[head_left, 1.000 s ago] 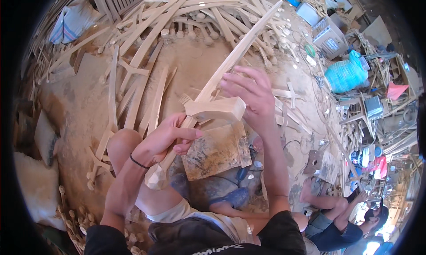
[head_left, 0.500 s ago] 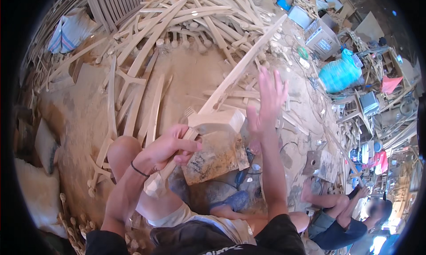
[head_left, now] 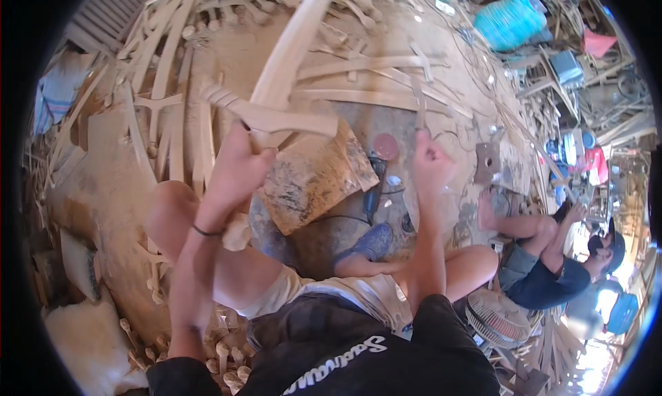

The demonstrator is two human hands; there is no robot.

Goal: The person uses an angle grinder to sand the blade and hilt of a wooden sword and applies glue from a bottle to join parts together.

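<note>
My left hand (head_left: 241, 165) is closed round the grip of a pale carved wooden sword (head_left: 289, 48). Its broad blade slants up and away past the top edge, and its curved crossguard (head_left: 276, 119) lies just beyond my fingers. The rounded pommel (head_left: 238, 232) shows by my left knee. Under the sword stands a rough wooden block (head_left: 310, 182), stained and worn. To the right, my right hand (head_left: 433, 167) makes a fist round a thin knife-like tool (head_left: 418, 99), which points away from me and is apart from the sword. Blur hides its exact kind.
An angle grinder (head_left: 374, 189) with a reddish disc (head_left: 386, 146) lies right of the block. Wooden sword pieces (head_left: 165, 72) are piled ahead and left. At the right sits another person (head_left: 552, 258), near a fan (head_left: 498, 317). A holed wooden block (head_left: 488, 163) stands beyond my right hand.
My right hand, open with fingers stretched before, is now closed round the thin tool. The sword has swung leftward and its crossguard has turned. The view has tipped nearer to my body.
</note>
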